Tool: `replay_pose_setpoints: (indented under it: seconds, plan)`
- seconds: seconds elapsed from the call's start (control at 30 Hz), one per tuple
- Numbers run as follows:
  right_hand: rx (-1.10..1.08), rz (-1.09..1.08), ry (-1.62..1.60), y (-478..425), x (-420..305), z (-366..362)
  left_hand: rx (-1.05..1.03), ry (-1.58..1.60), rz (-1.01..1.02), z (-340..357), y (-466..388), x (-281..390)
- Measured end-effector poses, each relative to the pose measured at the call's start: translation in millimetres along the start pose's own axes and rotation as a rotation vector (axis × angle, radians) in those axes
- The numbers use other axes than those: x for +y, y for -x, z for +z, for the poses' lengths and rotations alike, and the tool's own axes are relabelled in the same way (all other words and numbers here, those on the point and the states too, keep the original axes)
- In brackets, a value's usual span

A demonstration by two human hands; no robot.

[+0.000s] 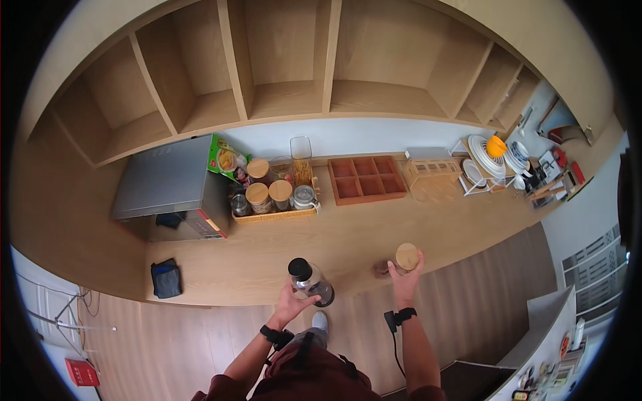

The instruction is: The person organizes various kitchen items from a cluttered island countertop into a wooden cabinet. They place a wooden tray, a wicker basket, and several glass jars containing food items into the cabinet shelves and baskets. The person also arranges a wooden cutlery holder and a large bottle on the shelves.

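My left hand [295, 303] grips a clear bottle [312, 284] with a black cap, its lower part dark. The bottle is tilted above the counter's front edge. Further right, my right hand [407, 280] has its fingers and thumb around a jar with a round wooden lid [407, 255]. A see-through brownish form [382, 269] shows just left of the lid; I cannot tell whether it is the jar's body or a separate glass. Both hands are over the front part of the wooden counter [361, 235].
A microwave [165, 175] and a wicker tray [281, 216] of lidded jars stand at the back left. Behind are a reddish divided box [367, 179], a wooden rack [434, 175] and a dish rack [481, 185]. A dark folded cloth [166, 278] lies left. Cubby shelves [286, 100] overhang.
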State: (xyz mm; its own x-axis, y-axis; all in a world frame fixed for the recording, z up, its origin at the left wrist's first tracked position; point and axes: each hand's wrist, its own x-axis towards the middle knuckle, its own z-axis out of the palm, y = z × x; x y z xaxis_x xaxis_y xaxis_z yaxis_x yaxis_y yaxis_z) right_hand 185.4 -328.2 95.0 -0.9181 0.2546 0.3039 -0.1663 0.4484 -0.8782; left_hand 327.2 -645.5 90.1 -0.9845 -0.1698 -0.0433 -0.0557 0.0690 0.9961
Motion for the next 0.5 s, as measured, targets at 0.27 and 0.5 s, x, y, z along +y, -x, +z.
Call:
replay_pose_setpoints:
  seconds: [0.27, 0.5]
  plan:
    - [-0.108, 0.199, -0.472, 104.6, -67.9, -5.3, -0.103, -0.122, -0.046, -64.0, 76.5, 6.3]
    - [-0.209, 0.042, -0.375, 180.9, -97.5, 23.5, 0.026, -0.163, -0.001, -135.7, 133.7, 14.1]
